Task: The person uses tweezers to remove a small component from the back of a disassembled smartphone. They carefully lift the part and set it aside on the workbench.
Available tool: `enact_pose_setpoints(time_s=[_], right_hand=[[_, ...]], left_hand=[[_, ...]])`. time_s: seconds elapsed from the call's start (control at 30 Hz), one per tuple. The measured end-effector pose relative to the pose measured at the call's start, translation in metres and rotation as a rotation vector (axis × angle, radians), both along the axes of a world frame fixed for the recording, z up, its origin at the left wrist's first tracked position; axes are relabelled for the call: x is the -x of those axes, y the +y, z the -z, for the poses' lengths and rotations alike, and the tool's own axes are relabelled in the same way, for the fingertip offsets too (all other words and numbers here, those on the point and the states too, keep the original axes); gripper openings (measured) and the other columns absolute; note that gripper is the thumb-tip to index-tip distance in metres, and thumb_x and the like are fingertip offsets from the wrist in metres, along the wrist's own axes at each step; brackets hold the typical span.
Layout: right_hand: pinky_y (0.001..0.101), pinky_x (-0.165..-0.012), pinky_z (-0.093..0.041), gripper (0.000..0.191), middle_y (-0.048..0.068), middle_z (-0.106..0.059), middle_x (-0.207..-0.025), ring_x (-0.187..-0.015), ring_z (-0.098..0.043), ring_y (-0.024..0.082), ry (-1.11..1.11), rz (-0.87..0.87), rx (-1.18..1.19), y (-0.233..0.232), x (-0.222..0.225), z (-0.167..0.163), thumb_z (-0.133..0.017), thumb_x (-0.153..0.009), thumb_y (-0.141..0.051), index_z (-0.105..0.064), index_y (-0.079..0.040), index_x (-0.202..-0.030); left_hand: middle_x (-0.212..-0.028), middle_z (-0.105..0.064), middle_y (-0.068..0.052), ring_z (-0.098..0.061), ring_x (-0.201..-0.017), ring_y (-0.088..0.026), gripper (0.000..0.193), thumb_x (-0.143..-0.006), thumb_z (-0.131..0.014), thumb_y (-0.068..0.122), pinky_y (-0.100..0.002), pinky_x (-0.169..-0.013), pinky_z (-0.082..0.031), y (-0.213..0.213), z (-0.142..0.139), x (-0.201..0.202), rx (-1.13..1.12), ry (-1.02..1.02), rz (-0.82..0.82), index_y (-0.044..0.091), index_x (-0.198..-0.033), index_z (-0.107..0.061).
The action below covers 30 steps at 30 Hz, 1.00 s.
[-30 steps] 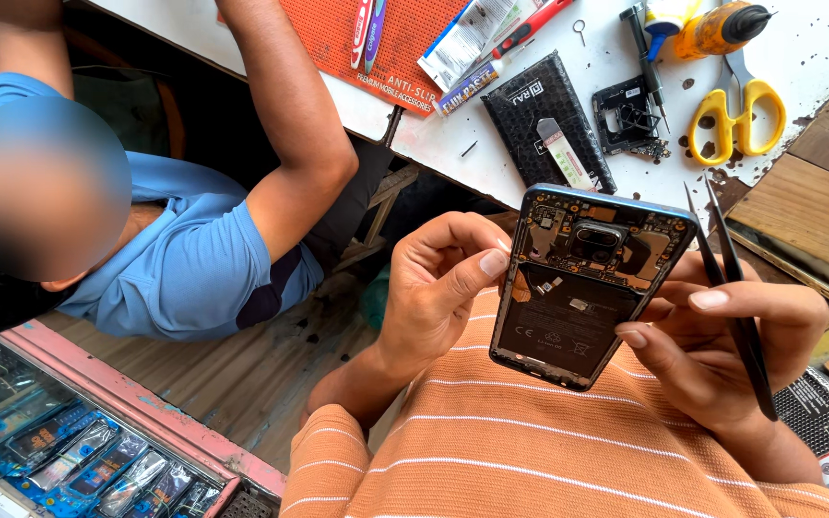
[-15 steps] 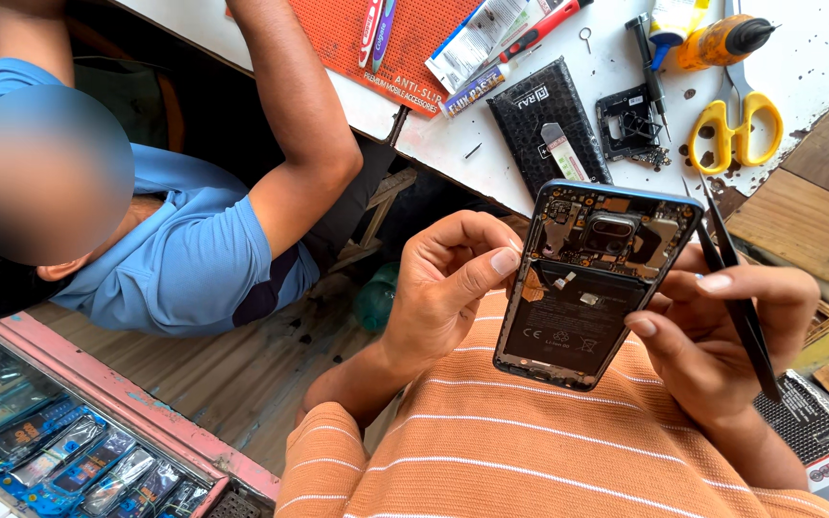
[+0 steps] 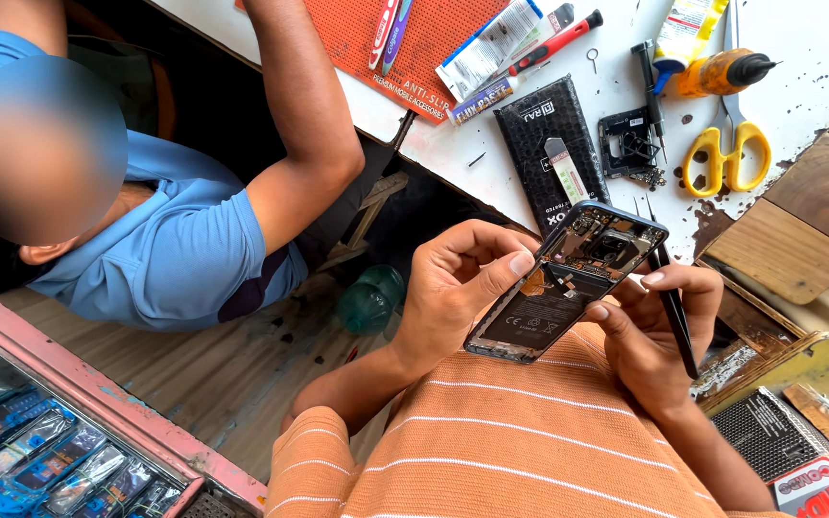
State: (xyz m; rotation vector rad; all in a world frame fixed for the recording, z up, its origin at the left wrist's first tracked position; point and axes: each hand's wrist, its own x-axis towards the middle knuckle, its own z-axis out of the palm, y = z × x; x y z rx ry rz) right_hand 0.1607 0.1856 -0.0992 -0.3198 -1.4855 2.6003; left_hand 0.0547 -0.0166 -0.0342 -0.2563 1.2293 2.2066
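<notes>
An opened smartphone [image 3: 568, 283] with its back cover off shows a black battery and circuit board. My left hand [image 3: 458, 283] grips its left edge, thumb pressed on the orange flex near the board. My right hand [image 3: 650, 331] supports the phone's right edge and also holds black tweezers [image 3: 674, 307], which point up past the phone toward the table. Both hands hover over my orange striped shirt, just off the white table's edge [image 3: 453, 153].
On the table lie a black phone cover [image 3: 539, 144], a small black frame part [image 3: 630, 144], yellow scissors [image 3: 726, 158], an orange bottle [image 3: 717, 72], a red mat [image 3: 434, 38] and a screwdriver [image 3: 554, 43]. A person in a blue shirt [image 3: 184, 249] sits at left. Wooden blocks [image 3: 798, 230] are at right.
The view has shifted slightly; the phone and both hands sit a little lower and more tilted in frame. My left thumb stays on the phone's inner parts.
</notes>
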Motion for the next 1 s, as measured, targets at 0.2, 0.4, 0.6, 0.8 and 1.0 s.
enact_pose_setpoints(time_s=[0.2, 0.4, 0.6, 0.8, 1.0], right_hand=[[0.0396, -0.105, -0.061, 0.048, 0.019, -0.057, -0.134, -0.128, -0.065, 0.029, -0.003, 0.019, 0.014, 0.001, -0.004, 0.005, -0.067, -0.097, 0.014, -0.039, -0.009, -0.129], [0.0395, -0.104, -0.061, 0.050, 0.018, -0.056, -0.135, -0.128, -0.065, 0.029, -0.014, 0.013, 0.009, 0.002, -0.003, 0.005, -0.066, -0.096, 0.014, -0.038, -0.010, -0.130], [0.0401, -0.105, -0.061, 0.050, 0.017, -0.057, -0.132, -0.128, -0.066, 0.028, -0.006, 0.015, -0.025, 0.001, -0.003, 0.002, -0.067, -0.097, 0.013, -0.038, -0.010, -0.130], [0.0416, -0.108, -0.060, 0.050, 0.018, -0.059, -0.129, -0.128, -0.065, 0.027, 0.003, -0.001, -0.111, 0.002, -0.003, -0.004, -0.068, -0.097, 0.011, -0.038, -0.011, -0.131], [0.0419, -0.109, -0.060, 0.051, 0.019, -0.058, -0.132, -0.131, -0.063, 0.028, 0.012, -0.011, -0.107, 0.000, -0.002, -0.010, -0.068, -0.097, 0.010, -0.036, -0.011, -0.131]], left_hand=[[-0.103, -0.074, -0.011, -0.069, -0.089, -0.008, 0.014, -0.104, -0.070, 0.007, -0.023, -0.080, -0.059, 0.001, 0.001, 0.000, 0.014, 0.000, 0.001, -0.004, -0.112, -0.069], [-0.101, -0.074, -0.010, -0.070, -0.088, -0.008, 0.014, -0.104, -0.070, 0.007, -0.023, -0.080, -0.059, 0.001, 0.001, 0.001, 0.004, -0.004, 0.004, -0.004, -0.112, -0.069], [-0.101, -0.074, -0.011, -0.069, -0.089, -0.009, 0.014, -0.104, -0.070, 0.006, -0.023, -0.082, -0.058, 0.000, 0.005, 0.003, -0.028, -0.048, -0.003, -0.005, -0.113, -0.069], [-0.101, -0.074, -0.013, -0.071, -0.089, -0.012, 0.010, -0.103, -0.069, 0.002, -0.026, -0.082, -0.061, 0.001, 0.008, 0.006, -0.142, -0.198, -0.062, -0.006, -0.109, -0.069], [-0.104, -0.074, -0.016, -0.072, -0.090, -0.015, 0.008, -0.102, -0.067, -0.001, -0.030, -0.082, -0.062, 0.003, 0.005, 0.009, -0.209, -0.282, -0.101, -0.006, -0.107, -0.068]])
